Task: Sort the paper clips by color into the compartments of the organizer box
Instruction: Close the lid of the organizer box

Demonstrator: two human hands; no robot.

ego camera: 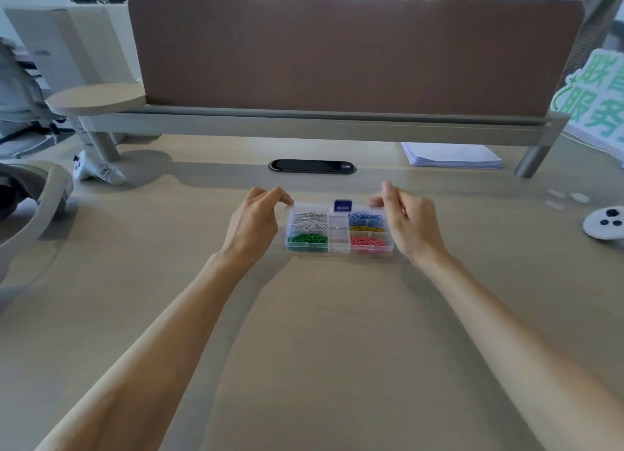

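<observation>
Noting layout: organizer box point(338, 238) lies flat on the counter point(304, 315), long axis running left to right, centred between the two forearms. Clips sit grouped by colour: silver clips point(309, 221) far-left, green clips point(308, 238) near-left, blue clips point(366, 216) far-right, yellow clips point(367, 228) mid-right, pink clips point(369, 242) near-right. The narrow middle column looks empty. Blue latch point(341, 206) sits at the middle of the far edge. Left hand point(256, 217) is at the box's left end, right hand point(408, 221) at its right end. Both reach past the near edge, so the fingers sit at the two far corners. Left fingers point(285, 200) are bent, tips together right at the far-left corner. Right fingers point(376, 200) are bent likewise by the far-right corner, but blurred. Cannot tell whether either pair pinches the rim or a clear lid, or only touches it. Neither hand is nearer; spacing is symmetric. Judgement: sorting looks done. Any coming move, closing or lifting, turns on the far edge, which lies directly at the fingertips, latch side away from the person.
</observation>
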